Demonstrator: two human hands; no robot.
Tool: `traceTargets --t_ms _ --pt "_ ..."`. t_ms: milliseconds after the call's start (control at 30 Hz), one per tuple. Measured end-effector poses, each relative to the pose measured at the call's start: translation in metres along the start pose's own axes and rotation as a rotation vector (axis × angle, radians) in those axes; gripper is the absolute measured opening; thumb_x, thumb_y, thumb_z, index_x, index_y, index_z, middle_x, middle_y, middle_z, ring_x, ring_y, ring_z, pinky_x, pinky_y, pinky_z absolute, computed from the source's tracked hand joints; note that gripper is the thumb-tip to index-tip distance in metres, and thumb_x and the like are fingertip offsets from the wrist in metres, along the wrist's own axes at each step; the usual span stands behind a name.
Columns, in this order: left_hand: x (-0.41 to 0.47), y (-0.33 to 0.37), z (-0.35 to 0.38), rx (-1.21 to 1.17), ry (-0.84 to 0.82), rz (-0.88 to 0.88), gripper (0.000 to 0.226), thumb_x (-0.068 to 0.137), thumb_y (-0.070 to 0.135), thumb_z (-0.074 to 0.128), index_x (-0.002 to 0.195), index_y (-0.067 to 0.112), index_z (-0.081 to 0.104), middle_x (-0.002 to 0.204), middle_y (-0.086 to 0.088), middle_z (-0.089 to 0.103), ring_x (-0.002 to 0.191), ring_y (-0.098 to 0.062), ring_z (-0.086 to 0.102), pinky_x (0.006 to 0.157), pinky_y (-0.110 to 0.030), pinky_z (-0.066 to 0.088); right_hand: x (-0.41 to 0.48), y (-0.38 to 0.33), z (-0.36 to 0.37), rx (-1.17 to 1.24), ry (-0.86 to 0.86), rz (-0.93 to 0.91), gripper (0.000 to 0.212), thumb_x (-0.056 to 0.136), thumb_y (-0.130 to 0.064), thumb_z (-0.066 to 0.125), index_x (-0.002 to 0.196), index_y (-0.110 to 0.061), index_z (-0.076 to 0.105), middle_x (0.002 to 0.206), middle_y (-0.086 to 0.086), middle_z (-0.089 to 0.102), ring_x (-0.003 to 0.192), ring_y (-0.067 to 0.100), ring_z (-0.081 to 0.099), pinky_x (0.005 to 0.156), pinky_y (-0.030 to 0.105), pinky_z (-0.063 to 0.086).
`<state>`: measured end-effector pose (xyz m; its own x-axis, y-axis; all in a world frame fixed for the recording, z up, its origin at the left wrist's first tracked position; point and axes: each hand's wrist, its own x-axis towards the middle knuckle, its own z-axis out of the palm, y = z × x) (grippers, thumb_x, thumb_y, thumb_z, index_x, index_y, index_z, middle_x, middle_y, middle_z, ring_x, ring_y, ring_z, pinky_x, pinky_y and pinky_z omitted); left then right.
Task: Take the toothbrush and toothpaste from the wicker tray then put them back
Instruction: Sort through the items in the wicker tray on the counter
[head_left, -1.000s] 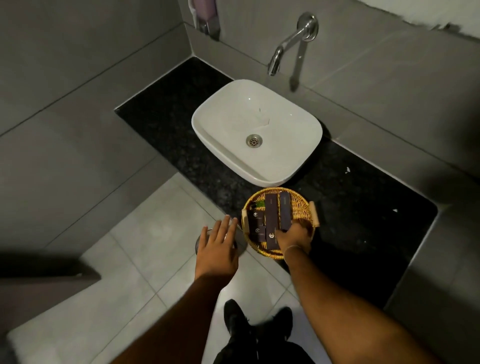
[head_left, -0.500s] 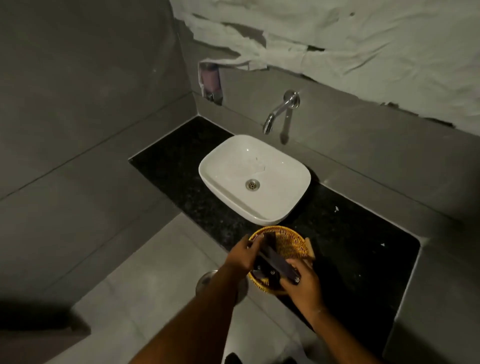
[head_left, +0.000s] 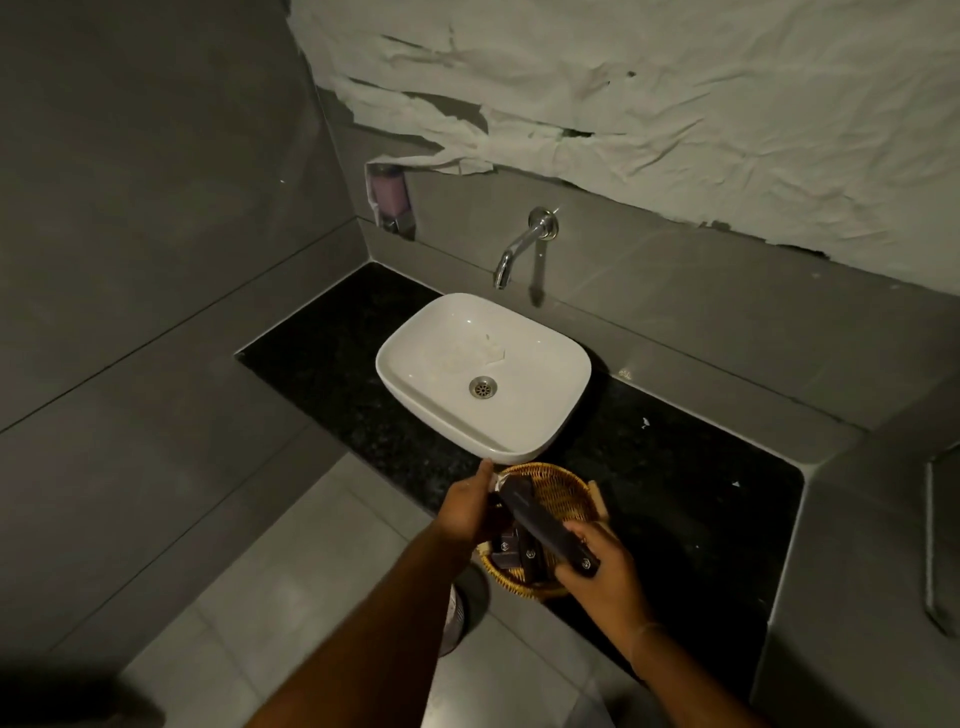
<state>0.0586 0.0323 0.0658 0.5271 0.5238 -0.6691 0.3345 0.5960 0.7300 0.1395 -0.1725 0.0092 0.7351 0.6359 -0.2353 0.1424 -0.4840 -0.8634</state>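
A round wicker tray (head_left: 563, 493) sits on the black counter just in front of the white basin. Above it I hold a long dark toothbrush packet (head_left: 540, 522) slanted between both hands. My left hand (head_left: 467, 506) grips its far upper end, which shows a bit of clear wrapper. My right hand (head_left: 605, 569) grips its near lower end. Several smaller dark packets (head_left: 511, 551) lie in the tray under it; I cannot tell which one is the toothpaste.
The white basin (head_left: 519, 436) stands right behind the tray, with a chrome wall spout (head_left: 511, 257) above. A soap dispenser (head_left: 389, 200) hangs in the corner. The black granite counter (head_left: 685, 467) stretches right. A round metal bin (head_left: 457, 613) stands on the floor below.
My left hand came from beside the tray onto the long packet. Both hands lifted it out of the tray, and my head tilted up, showing more wall.
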Motion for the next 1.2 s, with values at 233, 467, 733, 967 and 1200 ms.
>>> traceTargets --t_ms 233,467,733,967,1200 --pt "-0.023 -0.010 0.015 0.248 -0.252 0.204 0.085 0.084 0.071 0.074 0.125 -0.003 0.068 0.109 -0.014 0.076 0.108 -0.029 0.071 0.101 -0.054 0.057 -0.002 -0.035 0.013 0.350 -0.071 0.120 0.031 0.089 -0.011 0.080 0.118 -0.022 0.076 0.116 -0.005 0.076 0.114 0.015 0.071 0.089 0.026 0.064" --pt "-0.032 0.009 0.007 0.835 -0.198 0.489 0.040 0.102 0.052 0.063 0.136 0.034 0.070 0.122 0.003 0.082 0.115 -0.018 0.076 0.104 -0.042 0.058 0.021 -0.056 -0.024 0.565 -0.107 0.371 0.046 0.097 -0.063 0.053 0.121 -0.029 0.072 0.113 -0.002 0.080 0.093 0.009 0.081 0.076 0.034 0.061" --pt "-0.070 0.074 0.032 1.815 -0.231 0.467 0.046 0.097 0.061 0.060 0.136 0.037 0.067 0.123 0.000 0.076 0.116 -0.023 0.073 0.097 -0.043 0.060 0.045 -0.071 -0.015 0.854 -0.190 0.548 0.064 0.092 -0.058 0.067 0.145 -0.025 0.051 0.121 0.014 0.078 0.099 0.028 0.082 0.064 0.036 0.065" --pt "-0.104 0.098 0.061 2.122 -0.146 0.338 0.053 0.094 0.055 0.072 0.134 0.021 0.069 0.123 -0.004 0.076 0.114 -0.027 0.074 0.093 -0.040 0.059 0.040 -0.065 0.003 0.949 -0.280 0.677 0.043 0.089 -0.054 0.071 0.106 -0.015 0.075 0.096 0.016 0.083 0.097 0.033 0.080 0.069 0.036 0.064" --pt "-0.123 0.094 0.086 2.317 -0.035 0.276 0.050 0.099 0.051 0.068 0.135 0.016 0.068 0.134 -0.009 0.073 0.129 -0.033 0.068 0.105 -0.045 0.056 0.028 -0.061 0.010 0.992 -0.392 0.699 0.031 0.109 -0.039 0.045 0.111 -0.016 0.065 0.112 0.014 0.062 0.097 0.027 0.061 0.072 0.029 0.052"
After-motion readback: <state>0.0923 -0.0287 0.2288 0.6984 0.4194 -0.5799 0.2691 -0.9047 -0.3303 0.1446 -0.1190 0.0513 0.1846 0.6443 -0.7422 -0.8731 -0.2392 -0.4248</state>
